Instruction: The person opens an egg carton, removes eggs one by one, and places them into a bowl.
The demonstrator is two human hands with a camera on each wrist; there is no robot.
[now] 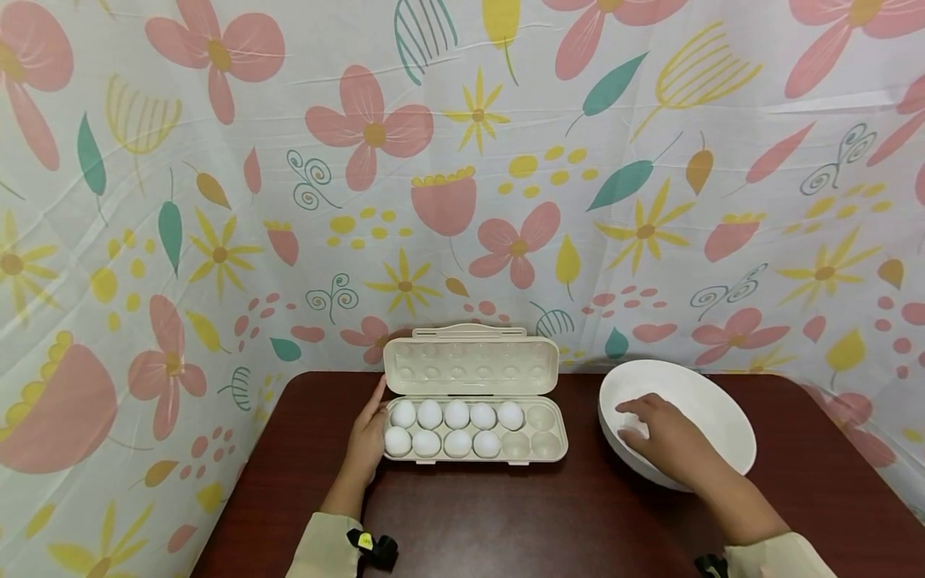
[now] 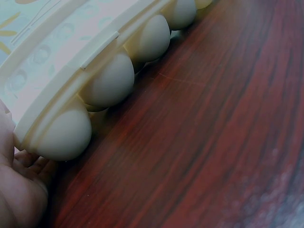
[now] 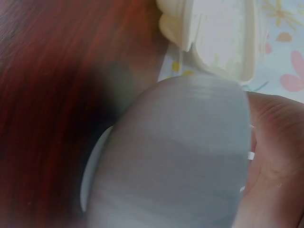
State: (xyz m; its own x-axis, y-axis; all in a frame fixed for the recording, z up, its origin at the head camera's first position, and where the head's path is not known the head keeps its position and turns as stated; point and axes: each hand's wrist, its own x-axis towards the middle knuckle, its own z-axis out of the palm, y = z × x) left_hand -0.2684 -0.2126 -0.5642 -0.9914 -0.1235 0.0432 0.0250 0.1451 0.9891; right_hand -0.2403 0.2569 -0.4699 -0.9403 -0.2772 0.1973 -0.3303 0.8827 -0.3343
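My left hand [image 1: 367,441] holds the left end of the open egg carton [image 1: 471,460]; in the left wrist view its fingers [image 2: 35,166] reach under the carton's end. White eggs [image 1: 457,414] fill the left cups of both rows, while three cups at the right end hold none. My right hand [image 1: 668,437] is over the left part of the white bowl [image 1: 723,409], fingers and thumb curved. Something pale shows between them; I cannot tell whether it is an egg or the bowl's inside. The bowl's wall [image 3: 171,156] hides the right fingertips in the right wrist view.
The carton's lid [image 1: 471,367] stands raised at the back, near the flowered cloth [image 1: 516,249] behind the table. Dark red-brown tabletop [image 1: 520,514] shows in front of the carton and between it and the bowl.
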